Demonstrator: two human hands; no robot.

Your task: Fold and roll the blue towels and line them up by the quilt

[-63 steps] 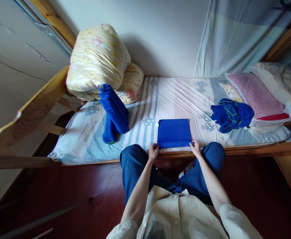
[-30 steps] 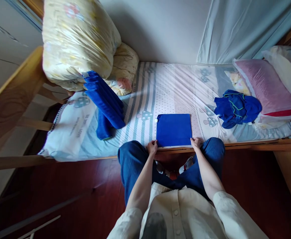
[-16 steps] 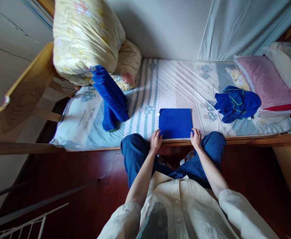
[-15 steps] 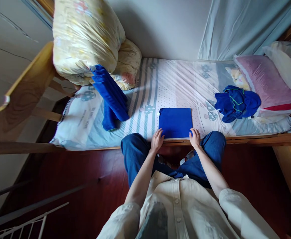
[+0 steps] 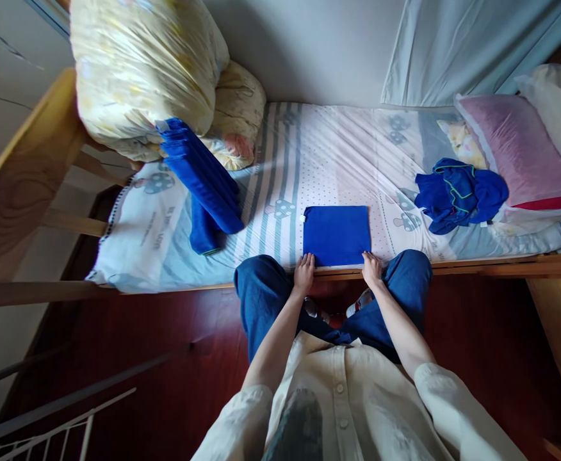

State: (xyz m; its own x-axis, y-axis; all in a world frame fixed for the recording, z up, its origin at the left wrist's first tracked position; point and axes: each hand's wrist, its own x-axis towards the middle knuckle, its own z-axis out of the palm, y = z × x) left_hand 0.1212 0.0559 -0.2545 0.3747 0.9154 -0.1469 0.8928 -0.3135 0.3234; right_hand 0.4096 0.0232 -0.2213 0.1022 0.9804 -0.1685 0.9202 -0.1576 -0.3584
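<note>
A blue towel lies flat as a neat rectangle at the near edge of the bed, with a small white tag at its left side. My left hand has its fingers closed on the near left corner. At the near right corner, my right hand pinches the edge between thumb and fingers. Several folded blue towels lean in a stack to the left, partly against the bedding. A crumpled heap of blue towels with green edging sits to the right.
The patterned bed sheet spreads under the towels. A large yellow quilt bundle stands at the back left beside the wooden bed end. Pink pillows lie at the right. A white metal rack stands at lower left.
My fingers have closed on the towel's near corners, the right hand moving slightly inward. The view has shifted a little; the towel still lies flat in the same place.
</note>
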